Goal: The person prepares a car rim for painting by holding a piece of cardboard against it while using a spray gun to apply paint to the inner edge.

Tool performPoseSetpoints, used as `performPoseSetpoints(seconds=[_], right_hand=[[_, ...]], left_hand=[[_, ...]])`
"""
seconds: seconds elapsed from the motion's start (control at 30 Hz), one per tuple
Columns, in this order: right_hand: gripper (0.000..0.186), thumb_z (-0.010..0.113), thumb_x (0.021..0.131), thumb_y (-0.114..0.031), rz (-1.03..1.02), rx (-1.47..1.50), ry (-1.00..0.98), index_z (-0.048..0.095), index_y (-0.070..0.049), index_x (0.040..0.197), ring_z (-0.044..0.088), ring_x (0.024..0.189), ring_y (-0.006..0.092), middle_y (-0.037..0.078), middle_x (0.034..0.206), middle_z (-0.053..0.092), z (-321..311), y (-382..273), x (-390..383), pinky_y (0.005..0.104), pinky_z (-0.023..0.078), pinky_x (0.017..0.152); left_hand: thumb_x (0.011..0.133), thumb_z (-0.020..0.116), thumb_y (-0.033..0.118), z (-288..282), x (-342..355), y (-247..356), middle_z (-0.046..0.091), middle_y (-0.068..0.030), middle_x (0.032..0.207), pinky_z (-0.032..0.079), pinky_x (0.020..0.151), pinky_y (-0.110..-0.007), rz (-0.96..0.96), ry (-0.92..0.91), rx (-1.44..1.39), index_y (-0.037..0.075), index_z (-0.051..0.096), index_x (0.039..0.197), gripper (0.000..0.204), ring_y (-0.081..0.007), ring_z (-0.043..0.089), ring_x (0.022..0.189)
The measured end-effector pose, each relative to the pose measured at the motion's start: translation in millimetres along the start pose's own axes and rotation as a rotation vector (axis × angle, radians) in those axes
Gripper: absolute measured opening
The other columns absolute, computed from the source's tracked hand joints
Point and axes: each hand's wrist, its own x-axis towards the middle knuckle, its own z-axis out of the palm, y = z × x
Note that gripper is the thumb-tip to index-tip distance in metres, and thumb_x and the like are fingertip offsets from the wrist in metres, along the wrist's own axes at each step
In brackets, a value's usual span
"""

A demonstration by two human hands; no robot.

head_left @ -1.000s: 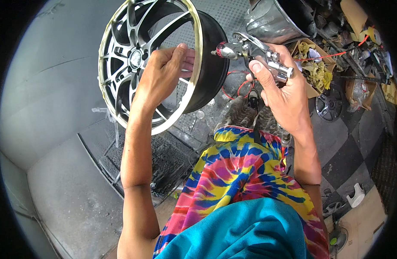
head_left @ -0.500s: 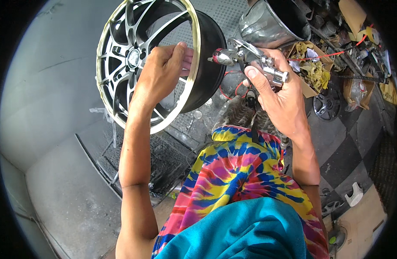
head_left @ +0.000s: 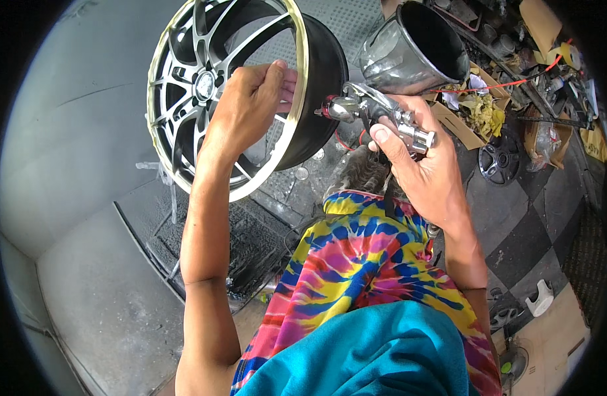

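Observation:
My left hand (head_left: 254, 99) is closed on an alloy wheel (head_left: 205, 87), its fingers curled inside the opening beside the spokes. The wheel has silver and dark spokes, a pale yellowish band round its lip and a black barrel. In my right hand (head_left: 425, 165) is a chrome spray gun (head_left: 376, 109), gripped with the thumb along its near side. Its red-ringed nozzle points left at the wheel's black barrel, a short gap apart. The gun's handle and trigger are largely hidden by my fingers.
A grey-smeared bucket (head_left: 399, 56) stands beyond my right hand. Right of it, a cardboard box (head_left: 458, 125) holds crumpled yellow paper, with a red hose (head_left: 508, 84) across it. A dark wheel cover (head_left: 499, 162) lies on the checkered floor. A grey wall (head_left: 72, 119) rises at left.
My right hand and the spray gun have shifted slightly left and down. The bucket now sits lower in view, with more of its opening showing. My left hand stays on the wheel.

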Motion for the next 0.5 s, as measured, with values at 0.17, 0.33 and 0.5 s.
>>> performPoseSetpoints(seconds=[0.17, 0.33, 0.5], right_hand=[[0.035, 0.074, 0.106, -0.022, -0.02, 0.013, 0.014, 0.066, -0.001, 0.133, 0.077, 0.105, 0.0214, 0.015, 0.111, 0.079, 0, 1, -1, 0.0362, 0.058, 0.092], [0.033, 0.074, 0.107, -0.022, -0.027, 0.031, 0.058, 0.066, -0.002, 0.131, 0.069, 0.089, 0.0132, 0.008, 0.1, 0.075, -3, -3, 6, 0.0321, 0.056, 0.081], [0.031, 0.075, 0.107, -0.024, 0.01, 0.072, 0.067, 0.066, -0.003, 0.128, 0.063, 0.076, 0.0065, 0.002, 0.091, 0.069, -5, -7, 15, 0.0267, 0.052, 0.068]], left_hand=[[0.118, 0.05, 0.032, 0, 0, 0, 0.08, -0.0205, 0.099, 0.066, 0.086, -0.036, -0.008, 0.0, 0.001, -0.016, 0.074, 0.121, 0.053, -0.0233, 0.079, 0.092], [0.118, 0.05, 0.032, 0, 1, -4, 0.081, -0.02, 0.098, 0.065, 0.086, -0.036, 0.0, 0.014, 0.03, -0.014, 0.075, 0.121, 0.052, -0.0225, 0.079, 0.091], [0.118, 0.05, 0.032, 1, 1, -3, 0.08, -0.0192, 0.097, 0.065, 0.085, -0.036, 0.002, 0.013, 0.022, -0.014, 0.075, 0.12, 0.052, -0.022, 0.079, 0.09]])
